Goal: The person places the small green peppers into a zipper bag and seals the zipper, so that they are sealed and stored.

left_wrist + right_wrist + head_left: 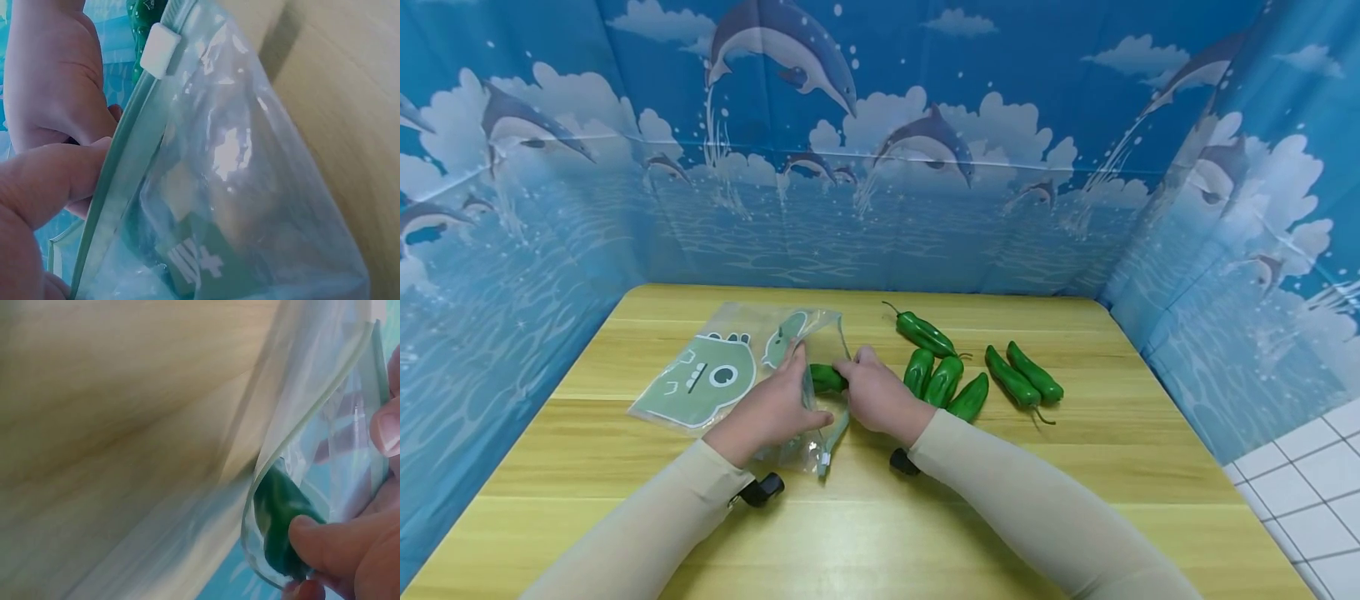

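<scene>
A clear zip bag [700, 400] printed with green cartoon figures lies on the table, its mouth turned right. My left hand [771, 408] is at that mouth, thumb and fingers spread wide apart. In the left wrist view its thumb [56, 178] touches the bag's green zip edge, below a white slider [160, 50]. My right hand [880, 396] pinches a green pepper [826, 378] between thumb and fingers. The right wrist view shows that pepper [281, 515] inside the looped zip edge, thumb on its side.
Right of my right hand lie several more green peppers [943, 382], partly behind it. A stemmed pepper [925, 333] rests farther back, and two peppers [1011, 377] lie side by side to the right. A blue dolphin curtain [880, 217] hangs behind the wooden table [865, 542].
</scene>
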Demonstrator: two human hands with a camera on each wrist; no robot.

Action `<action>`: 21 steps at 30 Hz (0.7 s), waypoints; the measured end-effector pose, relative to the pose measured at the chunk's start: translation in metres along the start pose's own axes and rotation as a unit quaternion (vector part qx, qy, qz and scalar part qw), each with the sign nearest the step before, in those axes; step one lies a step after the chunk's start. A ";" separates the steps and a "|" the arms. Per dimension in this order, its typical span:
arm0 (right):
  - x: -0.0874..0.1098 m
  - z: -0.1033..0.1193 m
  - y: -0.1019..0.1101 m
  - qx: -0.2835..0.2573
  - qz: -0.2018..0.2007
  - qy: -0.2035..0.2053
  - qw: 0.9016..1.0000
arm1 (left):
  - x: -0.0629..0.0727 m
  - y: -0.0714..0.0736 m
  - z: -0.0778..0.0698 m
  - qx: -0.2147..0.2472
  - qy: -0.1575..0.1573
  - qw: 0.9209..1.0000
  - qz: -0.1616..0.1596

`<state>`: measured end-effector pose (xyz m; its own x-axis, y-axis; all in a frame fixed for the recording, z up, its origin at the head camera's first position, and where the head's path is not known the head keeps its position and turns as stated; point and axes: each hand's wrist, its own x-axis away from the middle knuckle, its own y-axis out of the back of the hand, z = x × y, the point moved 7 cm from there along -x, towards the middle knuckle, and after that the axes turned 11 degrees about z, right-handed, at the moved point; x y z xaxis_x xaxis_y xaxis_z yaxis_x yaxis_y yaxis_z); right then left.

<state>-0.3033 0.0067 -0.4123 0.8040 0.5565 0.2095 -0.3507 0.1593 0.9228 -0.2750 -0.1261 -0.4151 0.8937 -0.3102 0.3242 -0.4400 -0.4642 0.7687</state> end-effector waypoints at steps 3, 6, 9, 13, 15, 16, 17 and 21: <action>0.000 0.002 -0.001 0.004 0.005 0.012 1.000 | -0.001 0.000 0.000 0.008 -0.001 1.000 -0.002; -0.002 0.003 -0.002 0.010 0.003 0.028 1.000 | -0.001 0.000 0.000 0.011 -0.005 1.000 -0.007; -0.005 0.004 -0.003 0.011 0.002 0.048 0.999 | -0.001 0.001 -0.001 0.010 -0.012 1.000 -0.014; -0.009 0.004 -0.005 0.015 0.013 0.075 0.997 | -0.002 0.001 -0.001 0.007 -0.019 1.000 -0.018; -0.011 0.004 -0.006 0.014 0.021 0.088 0.996 | -0.003 0.001 -0.001 0.006 -0.019 1.000 -0.018; -0.013 0.003 -0.007 0.016 0.027 0.093 0.995 | -0.003 0.001 -0.001 0.005 -0.018 1.000 -0.016; -0.015 0.003 -0.007 0.015 0.033 0.098 0.995 | -0.004 0.001 -0.001 0.004 -0.017 1.000 -0.015; -0.021 -0.001 -0.011 0.005 0.053 0.108 0.993 | -0.003 0.000 -0.002 0.004 -0.016 1.000 -0.008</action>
<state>-0.3171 -0.0064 -0.4268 0.6414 0.7313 0.2318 -0.4219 0.0840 0.9027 -0.2772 -0.1234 -0.4148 0.8973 -0.3287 0.2945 -0.4266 -0.4751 0.7696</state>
